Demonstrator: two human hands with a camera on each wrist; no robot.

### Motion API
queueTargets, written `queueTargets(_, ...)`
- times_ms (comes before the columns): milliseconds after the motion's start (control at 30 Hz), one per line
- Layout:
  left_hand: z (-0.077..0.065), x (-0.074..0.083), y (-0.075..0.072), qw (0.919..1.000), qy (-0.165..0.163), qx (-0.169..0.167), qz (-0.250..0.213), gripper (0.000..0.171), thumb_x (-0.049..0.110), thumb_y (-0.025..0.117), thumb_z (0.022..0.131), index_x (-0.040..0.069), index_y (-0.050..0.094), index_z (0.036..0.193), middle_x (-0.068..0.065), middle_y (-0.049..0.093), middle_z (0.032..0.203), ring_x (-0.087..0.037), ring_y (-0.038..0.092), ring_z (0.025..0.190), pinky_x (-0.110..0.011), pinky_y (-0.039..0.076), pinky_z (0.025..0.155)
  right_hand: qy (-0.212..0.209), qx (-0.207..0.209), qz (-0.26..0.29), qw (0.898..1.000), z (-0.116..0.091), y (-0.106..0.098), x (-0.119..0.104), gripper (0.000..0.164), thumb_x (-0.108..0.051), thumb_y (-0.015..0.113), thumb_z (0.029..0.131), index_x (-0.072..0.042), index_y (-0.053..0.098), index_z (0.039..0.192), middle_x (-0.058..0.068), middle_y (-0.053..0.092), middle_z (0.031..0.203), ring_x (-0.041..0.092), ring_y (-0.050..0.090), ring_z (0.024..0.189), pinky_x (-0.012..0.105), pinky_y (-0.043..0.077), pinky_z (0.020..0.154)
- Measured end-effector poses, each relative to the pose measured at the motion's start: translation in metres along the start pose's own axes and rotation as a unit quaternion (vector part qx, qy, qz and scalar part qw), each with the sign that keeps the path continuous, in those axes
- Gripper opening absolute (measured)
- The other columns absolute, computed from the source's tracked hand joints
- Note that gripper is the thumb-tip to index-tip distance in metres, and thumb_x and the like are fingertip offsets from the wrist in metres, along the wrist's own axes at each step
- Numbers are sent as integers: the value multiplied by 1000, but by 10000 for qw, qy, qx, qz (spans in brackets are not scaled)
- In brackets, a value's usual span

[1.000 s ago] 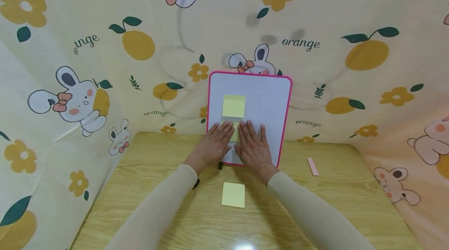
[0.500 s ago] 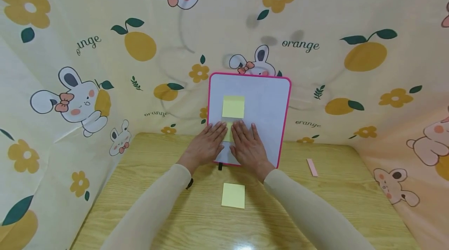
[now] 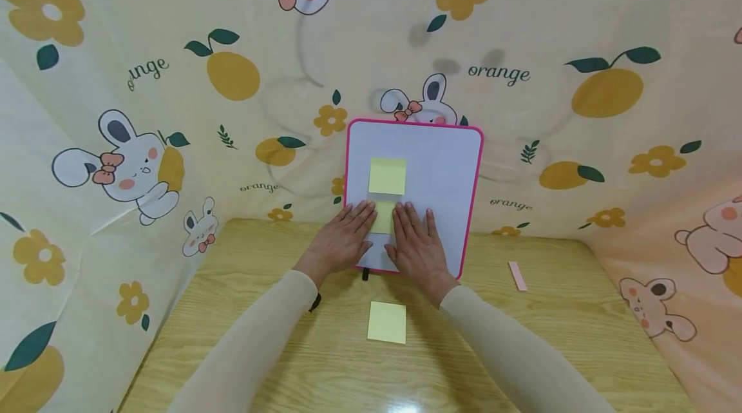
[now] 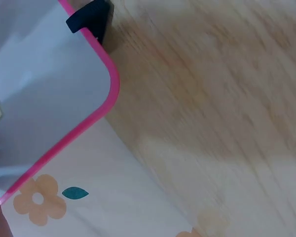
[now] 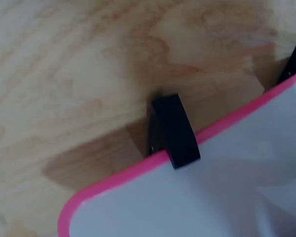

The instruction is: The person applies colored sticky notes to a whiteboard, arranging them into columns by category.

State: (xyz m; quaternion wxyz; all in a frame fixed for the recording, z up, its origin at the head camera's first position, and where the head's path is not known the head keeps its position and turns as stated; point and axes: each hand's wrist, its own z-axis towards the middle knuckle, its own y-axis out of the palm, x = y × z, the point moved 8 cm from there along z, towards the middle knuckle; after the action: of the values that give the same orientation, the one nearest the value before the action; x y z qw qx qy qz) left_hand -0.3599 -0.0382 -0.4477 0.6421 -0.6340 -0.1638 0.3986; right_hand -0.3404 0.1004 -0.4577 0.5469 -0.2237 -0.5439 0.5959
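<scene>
A whiteboard [image 3: 443, 174] with a pink rim stands leaning at the patterned backdrop. One yellow sticky note [image 3: 387, 176] is on its upper left part. Below it is a second yellow sticky note [image 3: 383, 218], partly covered by fingers. My left hand [image 3: 336, 239] lies with straight fingers on this lower note's left side. On its right side rest the straight fingers of my right hand [image 3: 420, 245]. Black stand clips [image 5: 176, 131] grip the board's bottom edge in the right wrist view, and another black clip [image 4: 91, 17] shows in the left wrist view.
Yellow sticky notes [image 3: 386, 323], perhaps a pad, lie on the wooden table [image 3: 324, 361] in front of the board. A pink strip [image 3: 518, 276] lies to the right. Behind the table rises a backdrop [image 3: 510, 7] printed with oranges, flowers and rabbits.
Both hands slid slightly left on the lower note, then the right hand moved back right. The gap between them is wider, and more of the note shows.
</scene>
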Motion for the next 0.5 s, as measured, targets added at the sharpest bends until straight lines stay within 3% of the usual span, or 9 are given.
queueTargets(233,-1,7,5,9999,-89,-90,78,70,46,38,113,6,22,168,-9,15,177,-26,9,165,-45,11,136,-282,-147,-198,9993,-11,13,-6,80,-54,41,110,-5,17,169,8,9,178,27,2,166,58,2,135)
queueTargets(500,-15,16,17,9999,5,113,78,65,41,41,114,4,30,166,-10,24,175,-27,17,164,-46,17,135,-564,-242,-206,9979,-25,20,-12,77,-52,41,110,-6,22,168,7,15,177,27,8,166,58,7,135)
